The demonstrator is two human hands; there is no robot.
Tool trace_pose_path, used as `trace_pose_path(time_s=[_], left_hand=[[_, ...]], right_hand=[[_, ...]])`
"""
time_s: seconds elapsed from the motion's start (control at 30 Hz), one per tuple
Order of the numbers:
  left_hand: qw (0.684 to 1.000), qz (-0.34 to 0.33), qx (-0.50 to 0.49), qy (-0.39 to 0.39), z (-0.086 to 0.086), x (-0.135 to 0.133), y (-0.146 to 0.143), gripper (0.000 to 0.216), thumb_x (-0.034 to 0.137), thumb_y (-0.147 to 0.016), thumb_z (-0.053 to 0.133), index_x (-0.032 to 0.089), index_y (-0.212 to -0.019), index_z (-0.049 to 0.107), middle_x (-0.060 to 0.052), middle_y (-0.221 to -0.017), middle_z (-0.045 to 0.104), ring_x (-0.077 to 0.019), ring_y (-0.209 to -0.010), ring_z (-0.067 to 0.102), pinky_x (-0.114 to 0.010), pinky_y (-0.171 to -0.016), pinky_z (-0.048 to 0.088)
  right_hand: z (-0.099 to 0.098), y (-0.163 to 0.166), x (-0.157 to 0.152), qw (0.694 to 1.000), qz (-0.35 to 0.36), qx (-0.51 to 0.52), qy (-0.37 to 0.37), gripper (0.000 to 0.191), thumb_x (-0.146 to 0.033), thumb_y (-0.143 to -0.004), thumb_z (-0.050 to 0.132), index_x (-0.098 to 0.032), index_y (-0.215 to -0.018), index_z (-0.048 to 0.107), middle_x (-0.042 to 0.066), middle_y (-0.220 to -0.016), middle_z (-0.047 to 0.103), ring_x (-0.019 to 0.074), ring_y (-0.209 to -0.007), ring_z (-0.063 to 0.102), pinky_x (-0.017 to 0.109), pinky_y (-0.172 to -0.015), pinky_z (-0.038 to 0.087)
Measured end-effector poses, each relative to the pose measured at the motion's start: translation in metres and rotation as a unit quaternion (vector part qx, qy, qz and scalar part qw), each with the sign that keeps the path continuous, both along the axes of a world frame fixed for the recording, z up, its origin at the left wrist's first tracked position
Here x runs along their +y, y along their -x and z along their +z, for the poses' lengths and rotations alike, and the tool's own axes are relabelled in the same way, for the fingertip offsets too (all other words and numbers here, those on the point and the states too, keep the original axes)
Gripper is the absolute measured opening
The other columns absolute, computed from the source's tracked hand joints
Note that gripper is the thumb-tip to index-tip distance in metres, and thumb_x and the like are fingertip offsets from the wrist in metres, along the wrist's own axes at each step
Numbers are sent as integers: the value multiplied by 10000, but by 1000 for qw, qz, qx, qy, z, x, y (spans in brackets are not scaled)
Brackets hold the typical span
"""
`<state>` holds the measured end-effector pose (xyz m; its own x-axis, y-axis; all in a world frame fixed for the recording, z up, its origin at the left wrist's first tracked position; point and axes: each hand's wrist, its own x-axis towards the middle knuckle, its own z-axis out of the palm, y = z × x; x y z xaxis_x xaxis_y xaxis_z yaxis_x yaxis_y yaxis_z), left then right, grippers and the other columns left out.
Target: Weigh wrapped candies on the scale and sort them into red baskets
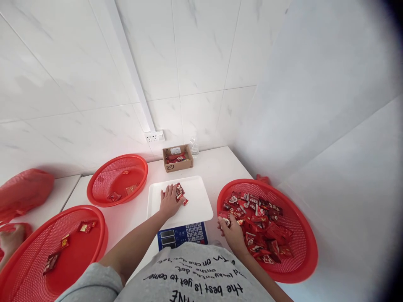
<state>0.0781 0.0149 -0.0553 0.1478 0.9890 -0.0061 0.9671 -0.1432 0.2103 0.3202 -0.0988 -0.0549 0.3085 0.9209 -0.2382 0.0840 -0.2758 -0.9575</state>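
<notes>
- Blue scale panel (181, 236) sits closest to the shirt, just below the white tray (200, 205).
- Right hand (232, 235), at the red basket's (306, 241) left rim, pinches a red packet (224, 216); its long axis is partly hidden.
- Left hand (170, 202), palm down, fingers slightly spread, covers part of the loose packets (179, 189) on the tray; the one by its thumb slants rightward, toward the person.
- Cardboard box (179, 166) stands beyond, on the tabletop (217, 162).

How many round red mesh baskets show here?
3: the near-left basket, the rear-left basket toward the wall, and the right basket at the right hand. More could be nested underneath, unseen.
</notes>
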Motion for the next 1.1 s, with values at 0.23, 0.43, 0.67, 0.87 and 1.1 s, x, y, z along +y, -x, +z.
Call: trace_pose_path(time_s=[0.23, 0.43, 0.67, 0.87, 1.1], left_hand=[[999, 1, -11, 33, 3, 9, 8, 783, 618, -778, 389, 189, -1396, 174, -116, -1468, 210, -275, -1355, 115, -496, -1070, 89], [999, -22, -8, 26, 5, 4, 3, 693, 580, -826, 313, 191, -1389, 206, -98, -1475, 193, -260, -1359, 94, -496, -1071, 83], [1000, -11, 2, 21, -1, 4, -7, 682, 576, -833, 276, 196, -1396, 210, -78, -1485, 166, -279, -1360, 64, -523, -1064, 70], [1000, -16, 10, 9, -1, 8, -6, 645, 558, -853, 238, 215, -1399, 220, -64, -1484, 174, -267, -1360, 74, -518, -1068, 70], [999, -37, 25, -1, -2, 10, -5, 654, 564, -850, 234, 224, -1408, 201, -50, -1485, 174, -271, -1360, 68, -520, -1071, 52]], right_hand=[[7, 1, 0, 1000, 0, 4, -6, 325, -521, -691, 550, -206, -724, 479, 4, -585, 601, 157, -507, 565, 249, -408, 452], [4, 1, 0, 1000, -1, 6, -5, 323, -519, -694, 547, -208, -720, 465, -3, -576, 600, 151, -486, 555, 253, -408, 447], [6, 1, 0, 1000, 4, 3, -2, 317, -523, -701, 532, -213, -726, 470, -8, -576, 595, 159, -502, 566, 256, -415, 448], [6, 2, 0, 1000, -6, 9, -9, 325, -525, -684, 549, -212, -728, 472, 2, -577, 599, 161, -496, 566, 251, -394, 443], [4, 1, 0, 1000, -7, -2, 1, 336, -530, -690, 544, -207, -742, 468, -1, -573, 601, 148, -472, 547, 247, -404, 445]])
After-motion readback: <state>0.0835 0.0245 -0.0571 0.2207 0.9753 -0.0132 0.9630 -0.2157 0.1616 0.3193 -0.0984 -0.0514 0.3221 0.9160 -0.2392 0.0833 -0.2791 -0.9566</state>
